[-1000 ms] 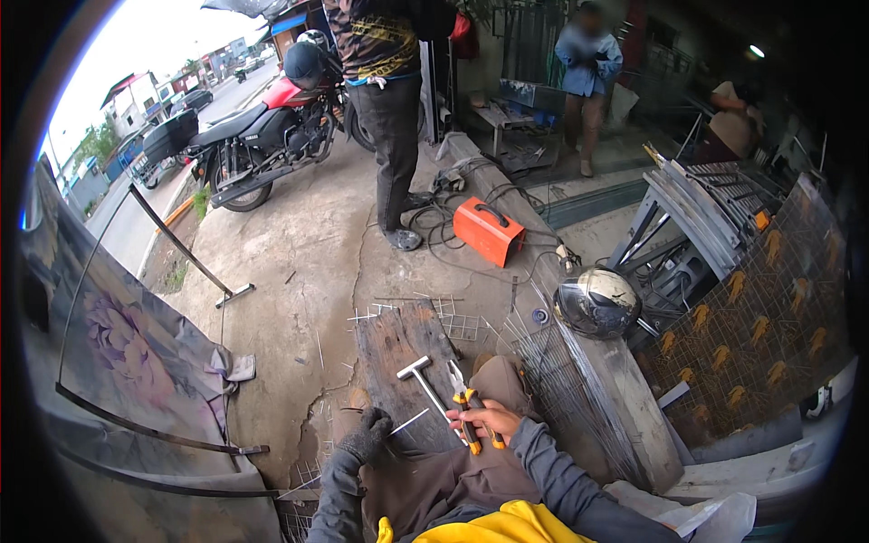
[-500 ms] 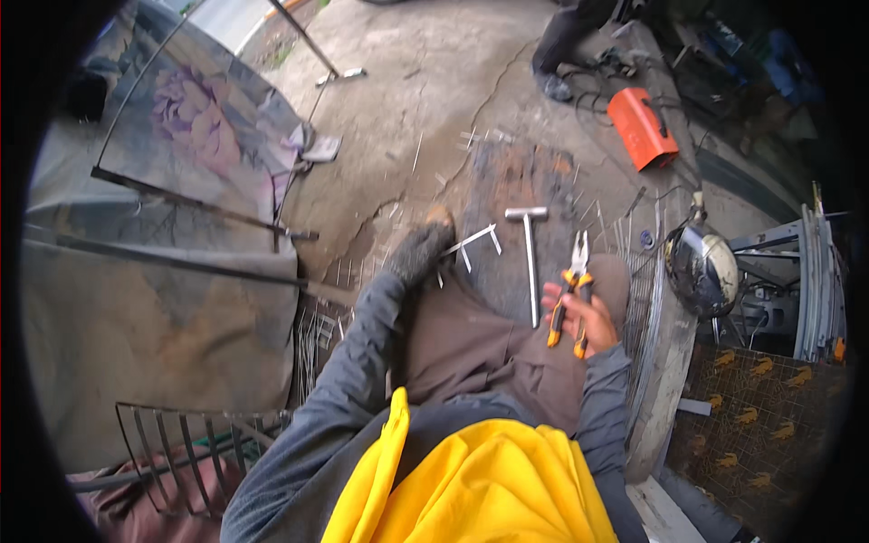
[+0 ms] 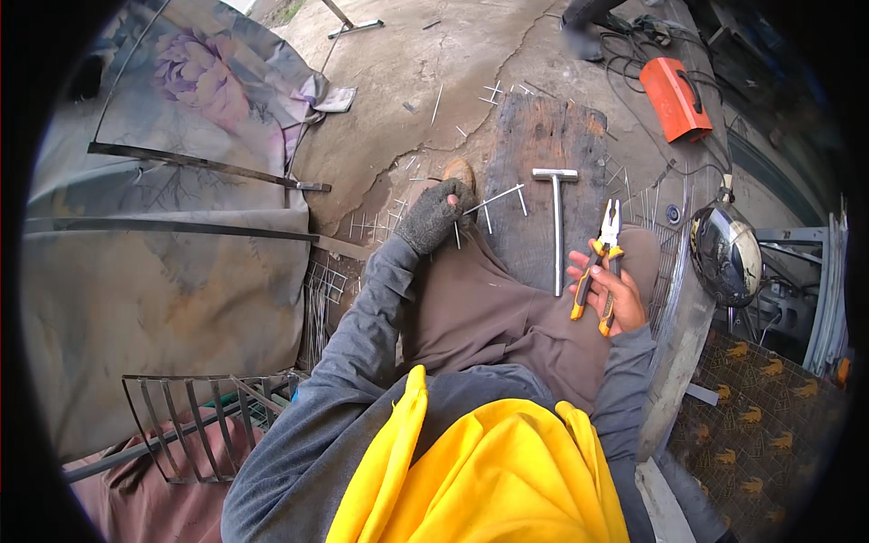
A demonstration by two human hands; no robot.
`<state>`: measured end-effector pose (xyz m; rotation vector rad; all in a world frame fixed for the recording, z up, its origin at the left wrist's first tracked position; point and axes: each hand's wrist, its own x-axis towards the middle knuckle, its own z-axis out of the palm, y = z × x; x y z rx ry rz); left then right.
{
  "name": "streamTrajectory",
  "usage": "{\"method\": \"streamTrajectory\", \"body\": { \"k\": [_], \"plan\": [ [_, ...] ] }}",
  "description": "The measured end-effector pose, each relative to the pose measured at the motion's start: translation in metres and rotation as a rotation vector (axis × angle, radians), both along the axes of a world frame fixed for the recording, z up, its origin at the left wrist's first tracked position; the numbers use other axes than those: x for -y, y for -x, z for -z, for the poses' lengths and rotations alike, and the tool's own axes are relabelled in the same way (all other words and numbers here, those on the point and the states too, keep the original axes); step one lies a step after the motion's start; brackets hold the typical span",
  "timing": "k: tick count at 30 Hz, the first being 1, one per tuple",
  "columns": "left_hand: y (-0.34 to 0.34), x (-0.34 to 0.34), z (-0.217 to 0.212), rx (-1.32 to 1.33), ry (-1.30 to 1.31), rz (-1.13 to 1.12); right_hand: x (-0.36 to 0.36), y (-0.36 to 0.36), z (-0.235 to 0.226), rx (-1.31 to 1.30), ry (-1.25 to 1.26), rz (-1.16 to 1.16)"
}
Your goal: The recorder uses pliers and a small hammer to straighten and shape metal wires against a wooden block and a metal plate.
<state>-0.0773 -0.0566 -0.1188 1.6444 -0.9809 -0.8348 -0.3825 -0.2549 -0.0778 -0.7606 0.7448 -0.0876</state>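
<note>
My left hand (image 3: 440, 217), in a grey fingerless-looking glove, is closed on a thin pronged metal rod piece (image 3: 503, 195). Its straight rod reaches right over the edge of a dark wooden board (image 3: 525, 145), with short prongs hanging from it. In my bare right hand (image 3: 623, 297), above my right thigh, rest pliers (image 3: 605, 262) with orange and black handles. Their handles are spread and the jaws point away from me. A T-shaped metal hammer (image 3: 558, 226) lies on the board between my hands, its head at the far end.
Short metal rod pieces (image 3: 362, 224) litter the ground left of the board. An orange box-shaped machine (image 3: 672, 98) with cables stands far right, near another person's leg (image 3: 584, 27). A dark welding helmet (image 3: 724, 258) sits at the right. Draped cloth (image 3: 163, 299) covers the left side.
The whole view has shifted, so the board, hammer and both hands appear higher and farther right. Both hands keep their holds on the rod piece and the pliers.
</note>
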Motion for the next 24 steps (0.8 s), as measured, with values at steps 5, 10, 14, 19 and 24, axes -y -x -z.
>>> {"method": "streamTrajectory", "body": {
  "k": [5,10,14,19,24],
  "plan": [
    [0.011,0.01,-0.01,-0.119,-0.164,0.025,-0.004,0.0,0.001,0.033,0.018,0.062],
    [0.018,0.016,-0.031,-0.087,-0.194,0.016,-0.011,0.001,-0.009,0.1,0.034,-0.099],
    [0.009,0.019,-0.041,-0.448,-0.42,0.037,-0.031,-0.005,-0.015,0.279,-0.213,-0.284],
    [-0.002,0.03,-0.038,-0.468,-0.509,0.129,-0.057,-0.022,-0.011,0.328,-0.301,-0.379],
    [-0.002,0.035,-0.032,-0.539,-0.608,0.2,-0.059,-0.022,-0.006,0.353,-0.264,-0.401]
  ]
}}
